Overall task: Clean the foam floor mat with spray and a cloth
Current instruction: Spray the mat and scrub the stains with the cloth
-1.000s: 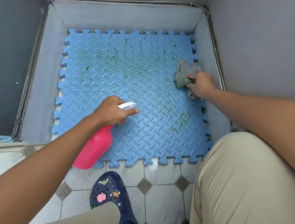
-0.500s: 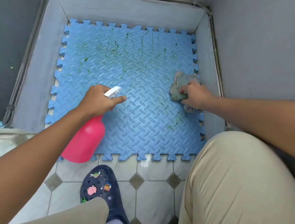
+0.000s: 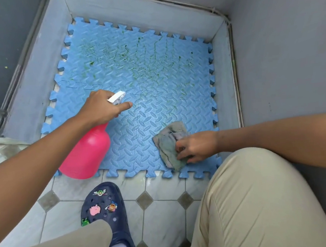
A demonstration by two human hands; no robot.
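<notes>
Grey walls (image 3: 280, 54) close in a narrow corner, and a pale tiled floor (image 3: 162, 218) with small dark diamond insets runs up to a blue foam mat (image 3: 138, 125) of interlocking pieces that fills the corner. Green smears (image 3: 143, 66) streak the far half of the mat; the near half looks mostly clean.

Both hands are busy and well apart. The left hand (image 3: 101, 107) grips the neck of a pink spray bottle (image 3: 86, 153), held tilted above the mat's near left edge, its white nozzle (image 3: 116, 97) pointing toward the far right and the forefinger stretched out just under it. The right hand (image 3: 197, 146) has its fingers bent down on a crumpled grey-green cloth (image 3: 167, 142), holding it against the mat near the front right edge.

Closer in, a dark blue clog (image 3: 104, 207) with small charms stands on the tiles, between the legs of beige trousers (image 3: 254, 204).
</notes>
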